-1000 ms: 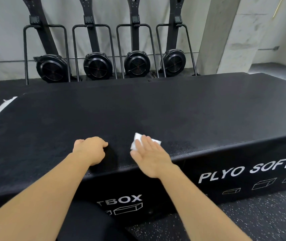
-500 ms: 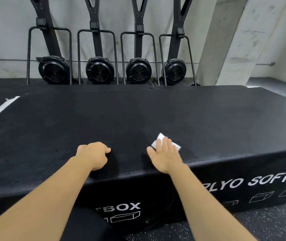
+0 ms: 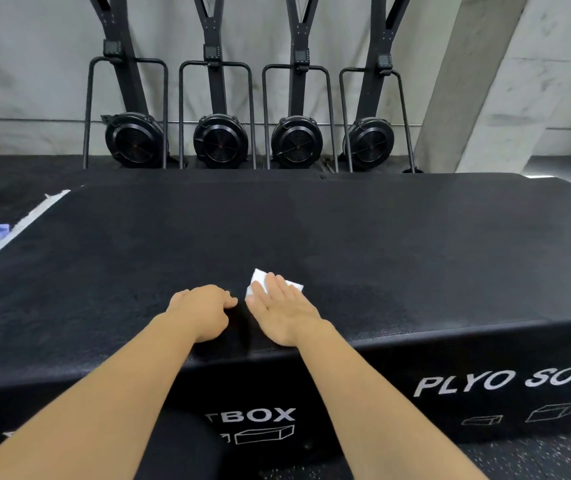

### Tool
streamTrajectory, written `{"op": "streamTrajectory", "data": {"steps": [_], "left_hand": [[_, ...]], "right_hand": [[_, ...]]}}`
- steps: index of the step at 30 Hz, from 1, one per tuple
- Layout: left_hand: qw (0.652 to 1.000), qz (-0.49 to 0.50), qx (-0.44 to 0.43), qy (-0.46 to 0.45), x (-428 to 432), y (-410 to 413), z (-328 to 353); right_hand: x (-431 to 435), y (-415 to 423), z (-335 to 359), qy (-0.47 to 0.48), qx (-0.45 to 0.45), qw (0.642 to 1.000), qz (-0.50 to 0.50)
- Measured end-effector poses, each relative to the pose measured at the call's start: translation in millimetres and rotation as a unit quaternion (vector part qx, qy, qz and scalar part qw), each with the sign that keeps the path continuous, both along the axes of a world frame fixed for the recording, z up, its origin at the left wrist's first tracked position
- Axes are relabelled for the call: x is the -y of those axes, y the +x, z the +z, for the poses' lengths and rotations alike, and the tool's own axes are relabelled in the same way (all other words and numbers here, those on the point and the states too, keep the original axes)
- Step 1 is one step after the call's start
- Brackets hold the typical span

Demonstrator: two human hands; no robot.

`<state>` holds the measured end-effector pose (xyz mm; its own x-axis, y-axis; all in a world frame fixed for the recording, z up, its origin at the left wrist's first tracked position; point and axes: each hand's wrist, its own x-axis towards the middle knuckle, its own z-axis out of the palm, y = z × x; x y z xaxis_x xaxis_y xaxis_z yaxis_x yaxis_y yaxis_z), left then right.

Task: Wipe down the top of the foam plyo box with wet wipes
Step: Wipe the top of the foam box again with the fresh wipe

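White wet wipe (image 3: 260, 279) lies pressed under the flat, spread right hand (image 3: 286, 315) on the foam plyo box (image 3: 415, 254); left hand (image 3: 204, 311) fisted.

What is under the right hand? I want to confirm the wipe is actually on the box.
A white wet wipe lies flat under the right hand, pressed on the plyo box top. Only its far corners show past the fingers; the rest is covered by the palm.

- We see a black box (image 3: 346, 244) with white lettering (image 3: 506, 381).
- Our wipe (image 3: 260, 279) is white.
- Black machines (image 3: 220, 142) against a grey wall (image 3: 34, 81).
- Speckled black floor (image 3: 537, 459).
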<state>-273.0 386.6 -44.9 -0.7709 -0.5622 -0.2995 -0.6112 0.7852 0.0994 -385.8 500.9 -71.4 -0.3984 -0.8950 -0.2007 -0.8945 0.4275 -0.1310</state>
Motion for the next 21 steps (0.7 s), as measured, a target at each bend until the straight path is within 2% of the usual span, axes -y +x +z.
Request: {"op": "streamTrajectory", "data": {"steps": [3,11,14,16,21], "left_hand": [[1.000,-0.001,0.010,0.005,0.5,-0.1,1.6],[1.000,0.003,0.002,0.013,-1.1,1.1,1.0],[0.999,0.012,-0.008,0.032,-2.9,1.1,1.5],[0.998,0.019,-0.021,0.056,-2.3,1.3,0.8],[0.996,0.016,-0.035,0.077,0.6,0.9,2.6]], "right_hand": [[-16.9,-25.0,-1.6,-0.025,-0.061,0.998,-0.016],[-77.4,-91.4,-6.1,-0.038,-0.061,0.984,-0.164],[-70.1,-87.3,-5.7,0.000,-0.056,0.981,-0.185],[-58.3,-75.6,-3.0,0.010,-0.017,0.975,-0.220],[-20.7,-38.5,-5.6,-0.053,0.009,0.977,-0.204]]}}
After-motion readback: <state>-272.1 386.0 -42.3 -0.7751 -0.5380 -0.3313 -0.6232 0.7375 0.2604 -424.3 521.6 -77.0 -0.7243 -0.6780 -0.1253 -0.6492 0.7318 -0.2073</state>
